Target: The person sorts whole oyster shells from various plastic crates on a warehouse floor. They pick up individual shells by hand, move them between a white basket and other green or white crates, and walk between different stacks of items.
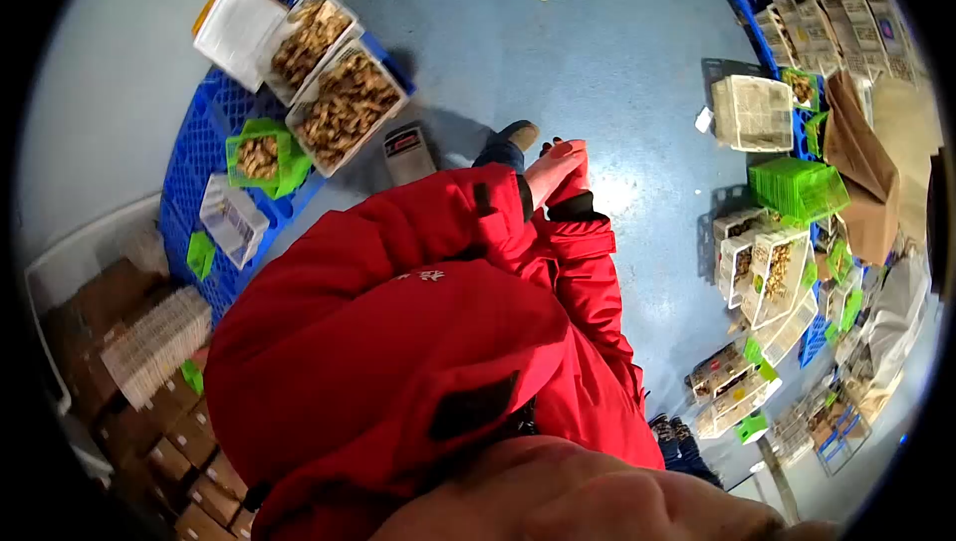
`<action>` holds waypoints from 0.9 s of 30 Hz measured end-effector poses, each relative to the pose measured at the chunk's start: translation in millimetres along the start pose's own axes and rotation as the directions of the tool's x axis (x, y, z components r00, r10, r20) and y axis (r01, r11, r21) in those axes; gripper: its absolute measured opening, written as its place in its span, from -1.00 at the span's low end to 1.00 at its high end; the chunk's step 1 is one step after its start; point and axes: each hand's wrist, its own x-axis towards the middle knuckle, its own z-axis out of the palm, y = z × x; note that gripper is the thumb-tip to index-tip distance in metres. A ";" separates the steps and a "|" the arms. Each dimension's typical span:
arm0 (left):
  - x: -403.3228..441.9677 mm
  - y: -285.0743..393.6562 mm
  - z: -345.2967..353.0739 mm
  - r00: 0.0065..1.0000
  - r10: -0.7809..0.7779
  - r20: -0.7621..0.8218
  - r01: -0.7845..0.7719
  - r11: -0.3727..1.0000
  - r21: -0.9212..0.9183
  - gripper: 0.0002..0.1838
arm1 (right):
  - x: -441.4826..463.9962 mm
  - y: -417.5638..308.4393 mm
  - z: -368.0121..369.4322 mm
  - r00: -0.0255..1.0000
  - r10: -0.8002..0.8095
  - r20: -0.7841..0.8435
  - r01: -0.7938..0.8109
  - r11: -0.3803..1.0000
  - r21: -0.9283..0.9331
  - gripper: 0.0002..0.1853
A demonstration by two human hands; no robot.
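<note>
My left hand (544,179) and my right hand (572,175) are close together in front of my red jacket (398,292), touching or overlapping. Their fingers look closed. A small dark thing (550,146) shows at the fingertips, too small to name. Left of the hands, a grey device with a display (408,150), like a scale, stands on the floor. Beyond it, two white crates (332,165) hold brown mushroom-like pieces (347,108). My shoe (520,134) shows just beside the hands.
Blue pallets (199,133) on the left carry a green basket (282,148) of brown pieces and a white basket (233,219). Brown boxes (214,496) lie at lower left. On the right are stacked green baskets (797,190), white crates (754,113) and a brown cloth (858,158). Another person's dark shoes (679,432) show below.
</note>
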 end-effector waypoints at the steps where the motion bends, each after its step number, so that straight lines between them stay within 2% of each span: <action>1: 20.1 -4.8 9.0 1.000 -0.004 -0.013 0.006 0.991 0.131 -0.71 | 5.3 -14.4 -0.5 1.000 -0.025 0.012 0.025 1.000 0.009 -0.68; 2: 36.9 -1.2 13.0 0.984 0.006 0.176 -0.020 0.996 0.082 -0.71 | 10.2 -28.7 1.3 0.998 -0.058 0.028 0.058 0.998 0.020 -0.68; 3: 48.4 10.6 27.9 0.973 0.006 0.232 -0.015 0.999 0.035 -0.70 | 15.5 -44.1 2.2 0.993 -0.103 0.057 0.101 0.994 0.045 -0.68; 4: 58.8 32.7 58.3 0.990 -0.056 0.131 0.052 0.998 0.033 -0.69 | 22.6 -60.6 3.9 0.976 -0.163 0.146 0.147 0.983 0.111 -0.68; 5: 85.0 22.0 55.6 0.986 -0.090 0.143 0.095 0.995 -0.026 -0.67 | 30.4 -74.8 4.8 0.944 -0.214 0.252 0.171 0.968 0.182 -0.69; 6: 98.6 19.3 71.9 0.991 -0.101 0.083 0.095 0.993 0.073 -0.66 | 31.0 -96.5 10.0 0.883 -0.269 0.384 0.181 0.951 0.249 -0.69; 7: 110.3 30.8 94.2 0.977 -0.194 0.083 0.199 0.978 -0.055 -0.64 | 25.3 -113.7 24.8 0.937 -0.349 0.023 0.347 0.937 0.045 -0.64; 8: 108.4 52.3 121.1 0.972 -0.201 0.120 0.199 0.980 0.028 -0.59 | 7.2 -129.7 56.3 0.911 -0.394 -0.122 0.389 0.919 -0.061 -0.64; 9: 121.9 54.2 130.4 0.951 -0.192 0.242 0.182 0.981 0.066 -0.51 | 4.3 -155.6 81.4 0.868 -0.437 -0.237 0.405 0.898 -0.172 -0.63; 10: 130.7 58.4 152.6 0.939 -0.230 0.256 0.205 0.971 0.120 -0.47 | 17.7 -166.9 49.5 0.850 -0.466 -0.247 0.479 0.878 -0.010 -0.67; 11: 136.5 63.9 170.7 0.930 -0.259 0.260 0.220 0.960 0.171 -0.43 | 20.8 -182.1 27.7 0.895 -0.400 -0.199 0.436 0.878 0.197 -0.76; 13: 147.4 46.9 195.2 0.874 -0.327 0.359 0.263 0.940 0.216 -0.39 | 3.9 -203.3 16.7 0.845 -0.514 -0.146 0.534 0.827 0.179 -0.62; 16: 160.5 26.9 213.2 0.822 -0.355 0.445 0.294 0.934 0.202 -0.37 | -1.1 -223.1 -8.5 0.786 -0.614 -0.063 0.614 0.766 0.190 -0.62; 18: 177.6 7.3 229.2 0.819 -0.396 0.415 0.342 0.918 0.202 -0.41 | 0.3 -243.2 -39.1 0.802 -0.593 -0.069 0.586 0.761 0.277 -0.61; 19: 188.6 -4.9 238.0 0.818 -0.416 0.397 0.366 0.909 0.199 -0.43 | -9.0 -262.0 -25.7 0.813 -0.578 -0.072 0.567 0.758 0.321 -0.61; 20: 204.7 -22.5 240.5 0.812 -0.417 0.409 0.362 0.909 0.208 -0.40 | -28.6 -274.8 -6.8 0.865 -0.494 -0.087 0.469 0.734 0.491 -0.62; 23: 221.3 -27.0 288.2 0.842 -0.438 0.315 0.358 0.890 0.282 -0.37 | 5.1 -312.6 -70.3 0.822 -0.567 0.048 0.525 0.788 0.321 -0.65; 24: 227.5 -28.2 301.2 0.846 -0.431 0.315 0.349 0.893 0.284 -0.36 | 19.6 -330.9 -94.5 0.888 -0.379 0.260 0.241 0.865 0.440 -0.68; 25: 230.2 -24.5 318.9 0.850 -0.425 0.311 0.342 0.894 0.289 -0.34 | 16.2 -340.1 -94.4 0.892 -0.396 0.219 0.243 0.828 0.505 -0.69; 27: 235.9 -23.5 336.6 0.871 -0.346 0.348 0.297 0.937 0.186 -0.36 | 21.6 -367.6 -93.0 0.900 -0.406 0.158 0.235 0.758 0.609 -0.70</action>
